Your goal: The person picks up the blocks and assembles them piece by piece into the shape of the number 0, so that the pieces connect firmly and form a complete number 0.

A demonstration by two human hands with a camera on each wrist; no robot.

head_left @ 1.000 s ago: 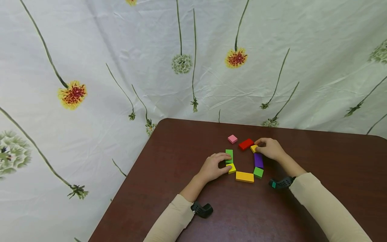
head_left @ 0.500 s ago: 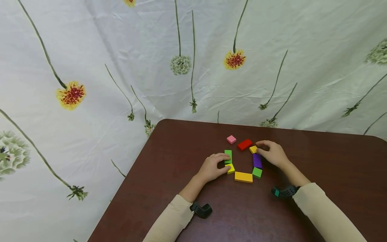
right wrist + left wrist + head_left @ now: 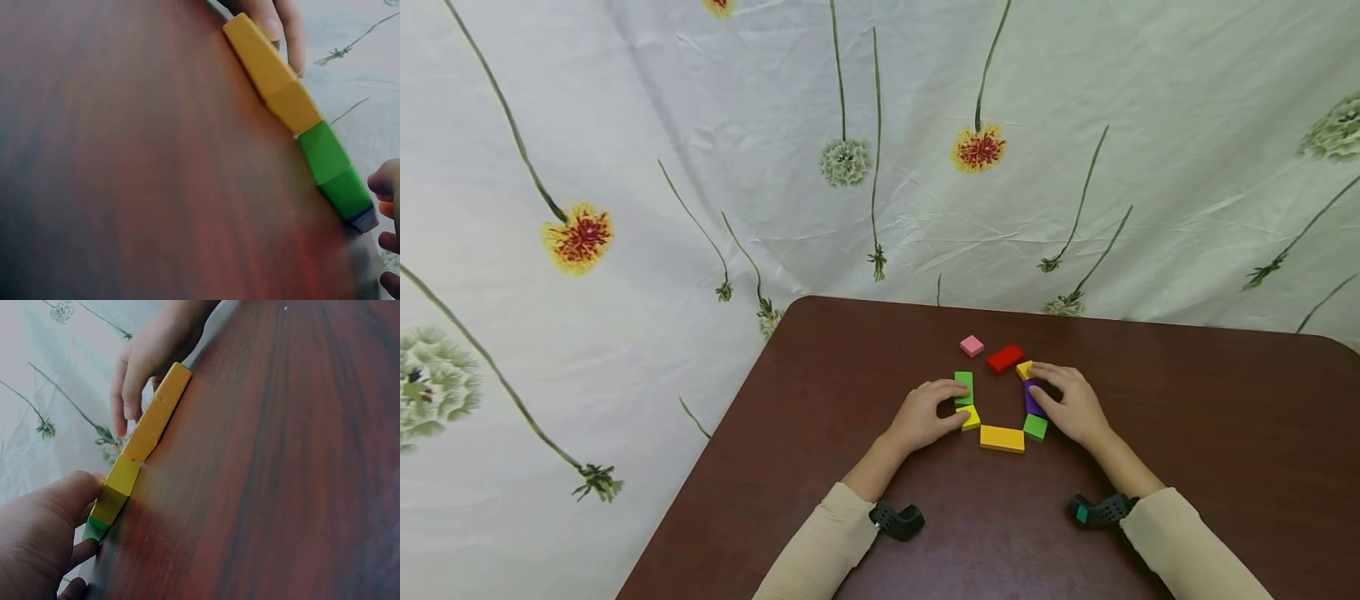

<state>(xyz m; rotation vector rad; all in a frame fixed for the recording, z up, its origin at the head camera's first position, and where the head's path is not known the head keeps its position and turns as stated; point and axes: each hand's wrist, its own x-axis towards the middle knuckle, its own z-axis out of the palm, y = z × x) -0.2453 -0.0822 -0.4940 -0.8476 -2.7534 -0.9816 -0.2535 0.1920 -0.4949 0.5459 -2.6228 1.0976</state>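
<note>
My left hand [image 3: 921, 414] lies at the left side of a ring of blocks. Its fingertips touch a long green block [image 3: 964, 383]; its thumb rests at a yellow block [image 3: 971, 419], also seen close in the left wrist view. On the ring's right side, my right hand [image 3: 1075, 408] has its fingertips at a small yellow-orange block [image 3: 1023, 370]. Its thumb is over a purple block [image 3: 1034, 403], partly hiding it. Below the purple one sits a green cube-like block [image 3: 335, 169]. A long orange block [image 3: 1002, 439] forms the near side.
A red block [image 3: 1004, 358] lies at the far side, beside the small yellow-orange one. A pink block [image 3: 972, 346] stands apart behind it, to the left. The dark brown table [image 3: 820, 358] ends at a flower-patterned white cloth [image 3: 775, 100].
My right hand has drawn back toward me, its thumb moving from the small yellow-orange block to over the purple block. My left hand has stayed in place; the blocks keep their arrangement.
</note>
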